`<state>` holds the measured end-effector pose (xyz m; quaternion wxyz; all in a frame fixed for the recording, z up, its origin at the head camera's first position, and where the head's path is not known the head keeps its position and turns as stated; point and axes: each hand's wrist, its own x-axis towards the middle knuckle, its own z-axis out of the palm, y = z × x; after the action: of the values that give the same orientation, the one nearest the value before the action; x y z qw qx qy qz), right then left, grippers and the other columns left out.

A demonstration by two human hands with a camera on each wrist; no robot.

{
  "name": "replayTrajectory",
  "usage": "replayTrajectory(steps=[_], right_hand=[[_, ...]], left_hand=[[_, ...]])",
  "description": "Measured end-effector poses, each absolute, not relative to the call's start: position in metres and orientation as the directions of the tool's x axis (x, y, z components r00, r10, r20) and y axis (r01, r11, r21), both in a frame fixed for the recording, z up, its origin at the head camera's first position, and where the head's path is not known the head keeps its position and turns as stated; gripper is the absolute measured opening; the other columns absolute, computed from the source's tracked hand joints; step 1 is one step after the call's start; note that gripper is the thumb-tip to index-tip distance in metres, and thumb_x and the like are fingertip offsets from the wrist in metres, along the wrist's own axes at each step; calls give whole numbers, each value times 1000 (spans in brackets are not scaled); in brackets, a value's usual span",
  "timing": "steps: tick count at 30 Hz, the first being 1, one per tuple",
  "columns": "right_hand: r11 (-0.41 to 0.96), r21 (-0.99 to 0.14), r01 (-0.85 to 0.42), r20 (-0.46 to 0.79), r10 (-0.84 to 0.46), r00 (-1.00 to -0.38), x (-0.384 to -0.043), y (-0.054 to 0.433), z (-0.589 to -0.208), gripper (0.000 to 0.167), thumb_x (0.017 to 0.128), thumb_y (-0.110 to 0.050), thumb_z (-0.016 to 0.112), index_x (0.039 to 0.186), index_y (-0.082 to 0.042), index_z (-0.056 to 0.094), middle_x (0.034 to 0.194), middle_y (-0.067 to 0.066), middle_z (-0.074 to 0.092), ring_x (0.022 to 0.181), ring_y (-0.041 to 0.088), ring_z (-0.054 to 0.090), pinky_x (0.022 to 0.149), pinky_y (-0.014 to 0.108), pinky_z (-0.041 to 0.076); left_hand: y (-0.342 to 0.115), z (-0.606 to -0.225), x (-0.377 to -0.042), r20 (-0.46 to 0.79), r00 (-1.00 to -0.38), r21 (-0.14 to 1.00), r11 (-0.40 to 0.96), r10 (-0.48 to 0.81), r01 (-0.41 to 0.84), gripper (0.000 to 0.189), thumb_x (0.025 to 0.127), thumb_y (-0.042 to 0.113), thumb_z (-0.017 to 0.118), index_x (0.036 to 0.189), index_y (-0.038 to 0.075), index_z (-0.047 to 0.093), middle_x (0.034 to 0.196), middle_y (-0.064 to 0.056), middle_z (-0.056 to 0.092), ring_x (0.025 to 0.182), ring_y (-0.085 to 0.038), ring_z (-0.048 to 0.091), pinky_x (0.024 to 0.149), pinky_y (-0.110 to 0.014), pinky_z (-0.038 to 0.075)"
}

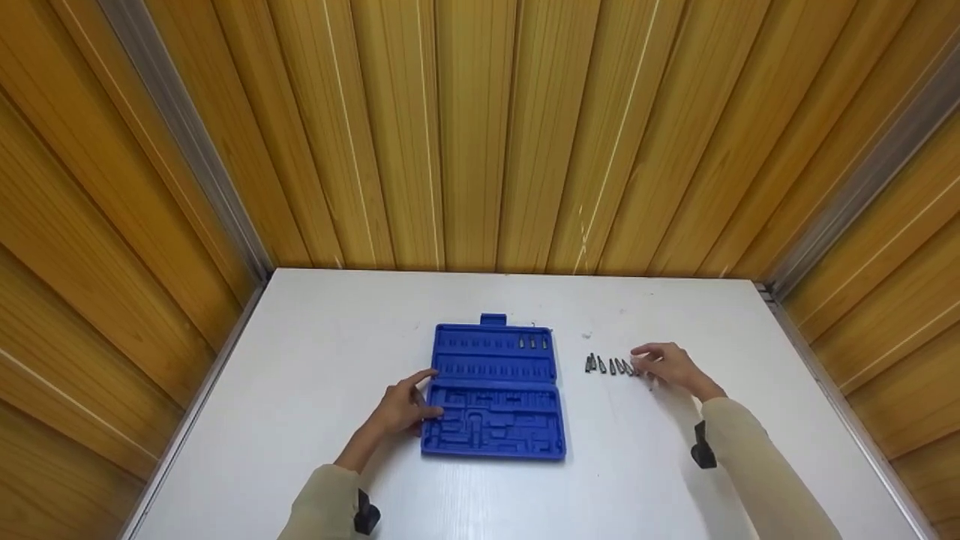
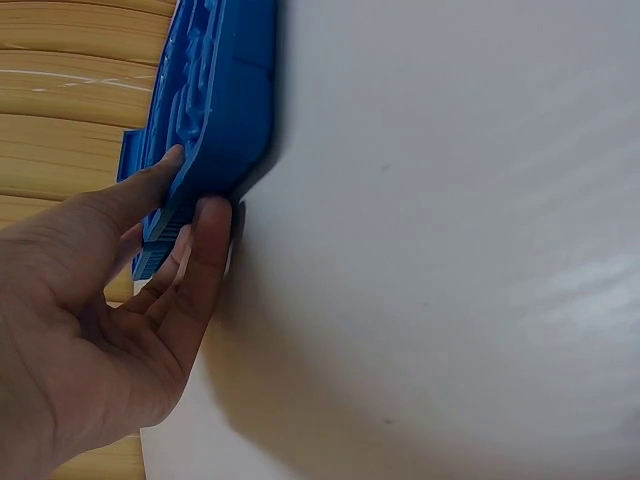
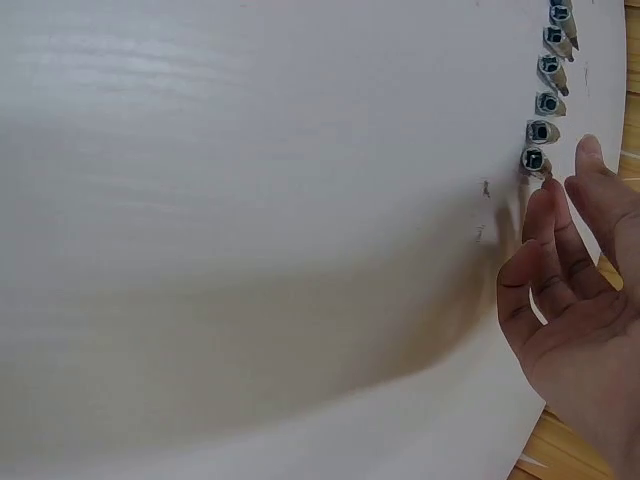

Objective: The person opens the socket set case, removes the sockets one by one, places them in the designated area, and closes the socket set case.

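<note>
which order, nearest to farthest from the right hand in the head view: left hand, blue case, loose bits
1. Loose bits: row beside the right hand
2. Blue case: left of the row
3. Left hand: at the case's left edge

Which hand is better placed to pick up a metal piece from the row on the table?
Probably the right hand: its fingertips are beside the row of metal pieces, while the left hand grips the blue case.
</note>
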<state>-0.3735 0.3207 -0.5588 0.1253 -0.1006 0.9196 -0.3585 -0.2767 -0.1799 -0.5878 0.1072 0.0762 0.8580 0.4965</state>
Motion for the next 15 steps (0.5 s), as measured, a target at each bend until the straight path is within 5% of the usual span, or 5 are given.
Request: replayTrajectory(steps=[15], right_hand=[[657, -720, -224, -82, -401, -912, -393, 246, -540, 32, 104, -11, 57, 122, 14, 65, 98, 29, 72, 80, 32, 72, 68, 33, 55]], left_hand=[[-179, -589, -277, -88, -969, 857, 514, 231, 45, 70, 84, 12, 83, 146, 3, 53, 77, -9, 66, 64, -11, 55, 58, -25, 48]])
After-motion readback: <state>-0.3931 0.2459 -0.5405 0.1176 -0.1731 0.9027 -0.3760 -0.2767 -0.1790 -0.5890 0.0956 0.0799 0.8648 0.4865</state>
